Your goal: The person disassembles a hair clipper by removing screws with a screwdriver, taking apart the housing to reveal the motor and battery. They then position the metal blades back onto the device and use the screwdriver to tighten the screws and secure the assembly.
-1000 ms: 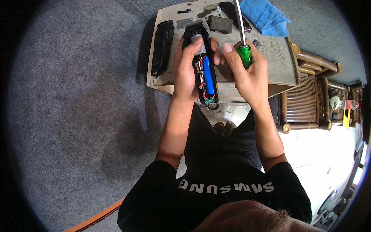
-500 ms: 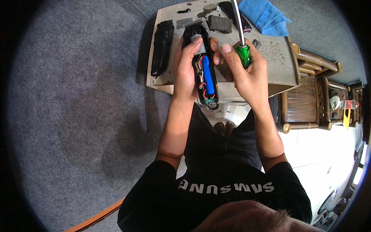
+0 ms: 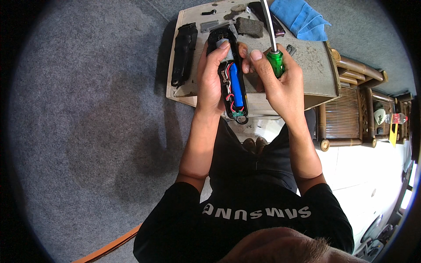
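An opened hair clipper (image 3: 224,75) lies upright in my left hand (image 3: 210,81), its inside facing up. My left thumb presses on the silvery motor, and the fingers wrap beneath the black shell. Below the motor sit a blue battery (image 3: 237,87), red and white wires and a small green circuit board (image 3: 238,114). My right hand (image 3: 284,90) is closed round the green handle of a screwdriver (image 3: 276,63), whose shaft points away from me. The right thumb and fingertips are close to the clipper's right side. A black casing half (image 3: 184,55) rests on the table at the left.
On the wooden table (image 3: 313,70) are a dark grey block (image 3: 250,27), a small black part (image 3: 209,12), a dark handheld object (image 3: 267,19) and a blue cloth (image 3: 300,19) at the far right corner. Bamboo furniture (image 3: 344,111) stands to the right.
The screwdriver's shaft has tilted very slightly to the left. Both hands and the clipper are otherwise in almost the same place.
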A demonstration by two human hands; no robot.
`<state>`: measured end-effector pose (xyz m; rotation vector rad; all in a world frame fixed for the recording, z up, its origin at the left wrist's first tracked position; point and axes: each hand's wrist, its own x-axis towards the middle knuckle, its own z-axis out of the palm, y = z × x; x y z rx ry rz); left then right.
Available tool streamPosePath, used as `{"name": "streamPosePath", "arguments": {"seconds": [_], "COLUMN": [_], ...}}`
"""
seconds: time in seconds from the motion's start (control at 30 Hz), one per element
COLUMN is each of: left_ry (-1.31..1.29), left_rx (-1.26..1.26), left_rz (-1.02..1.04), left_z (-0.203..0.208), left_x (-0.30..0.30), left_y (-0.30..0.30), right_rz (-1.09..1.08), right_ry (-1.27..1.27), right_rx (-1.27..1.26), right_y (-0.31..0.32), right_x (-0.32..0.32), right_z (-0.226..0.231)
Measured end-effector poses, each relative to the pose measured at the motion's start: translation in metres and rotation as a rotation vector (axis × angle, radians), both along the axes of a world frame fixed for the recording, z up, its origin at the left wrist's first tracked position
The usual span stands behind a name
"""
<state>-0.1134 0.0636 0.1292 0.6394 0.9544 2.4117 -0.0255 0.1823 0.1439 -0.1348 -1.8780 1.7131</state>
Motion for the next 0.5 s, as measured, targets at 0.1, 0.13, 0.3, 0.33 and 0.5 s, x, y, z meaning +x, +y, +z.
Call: {"name": "streamPosePath", "arguments": {"seconds": [0.1, 0.13, 0.3, 0.33, 0.5], "left_ry": [-0.002, 0.003, 0.008, 0.021, 0.166], "left_rx": [-0.001, -0.004, -0.007, -0.01, -0.154], "left_rz": [0.003, 0.008, 0.004, 0.001, 0.181], "left_z": [0.001, 0.001, 0.0, 0.0, 0.008], "left_x": [0.001, 0.001, 0.0, -0.001, 0.011], "left_y": [0.0, 0.0, -0.001, -0.001, 0.001], "right_rz": [0.003, 0.004, 0.0, -0.004, -0.017], "right_ry": [-0.007, -0.005, -0.002, 0.001, -0.022], "right_rx": [-0.008, -0.008, -0.017, -0.022, -0.028], "right_y": [0.0, 0.0, -0.001, -0.002, 0.001], "right_x": [0.0, 0.0, 0.0, 0.0, 0.0], "right_z": [0.0, 0.0, 0.0, 0.0, 0.001]}}
